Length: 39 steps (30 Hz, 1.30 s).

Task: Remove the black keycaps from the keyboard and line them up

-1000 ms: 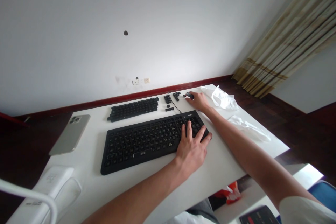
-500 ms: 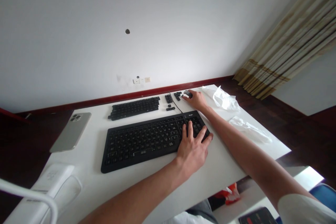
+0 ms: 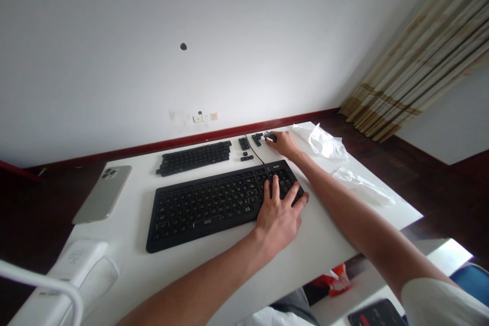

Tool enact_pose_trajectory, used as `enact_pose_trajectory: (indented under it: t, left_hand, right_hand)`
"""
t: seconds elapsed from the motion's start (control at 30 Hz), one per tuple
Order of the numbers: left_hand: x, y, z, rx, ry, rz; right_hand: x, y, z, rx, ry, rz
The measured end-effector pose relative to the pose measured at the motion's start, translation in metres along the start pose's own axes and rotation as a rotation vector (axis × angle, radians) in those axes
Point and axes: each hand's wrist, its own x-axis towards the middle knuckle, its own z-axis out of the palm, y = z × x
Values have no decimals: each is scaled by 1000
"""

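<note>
A black keyboard base (image 3: 206, 204) with its keycaps off lies across the white table. My left hand (image 3: 278, 216) rests on its number pad end, fingers spread and holding nothing. Beyond the far right corner of the base, my right hand (image 3: 282, 143) is low over the table. Its thumb and fingers are closed about a small dark piece (image 3: 271, 136), too small to name. Just left of that hand are loose black keycaps (image 3: 256, 139). More keycaps (image 3: 243, 143) stand beside the thin cable, and a large block of keycaps (image 3: 194, 158) lies in rows behind the base.
At the left are a phone (image 3: 103, 193) and a white power strip (image 3: 76, 265) with a thick cable. Crumpled clear plastic bags (image 3: 326, 142) lie at the right. A dark phone (image 3: 376, 313) is below the front edge. The wall (image 3: 267, 51) rises behind.
My right hand has shifted slightly to the left with the small dark piece, nearer the loose keycaps. My left hand stays on the keyboard base. The view has turned a little.
</note>
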Motion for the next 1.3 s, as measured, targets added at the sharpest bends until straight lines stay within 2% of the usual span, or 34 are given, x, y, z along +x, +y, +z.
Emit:
enact_pose_trajectory:
  t: [0.23,0.43,0.7,1.0,1.13,1.3]
  left_hand:
    - [0,1,-1,-8,4,-1]
    - [0,1,-1,-13,-1,-5]
    - [0,0,-3,5,-3,-1]
    - [0,1,-3,9,1,0]
    - [0,0,-3,13,-5,-4]
    - [0,0,-4,8,-13,1]
  right_hand:
    - [-2,-1,-1,112,-8,17]
    - [-4,-1,1,98,21,-1]
    - [-1,4,3,101,-10,-35]
    - [-1,13,-15,-53,-44,-60]
    - [-1,14,-12,35,-77,-86]
    - [-2,17,-10,79,-18,-89]
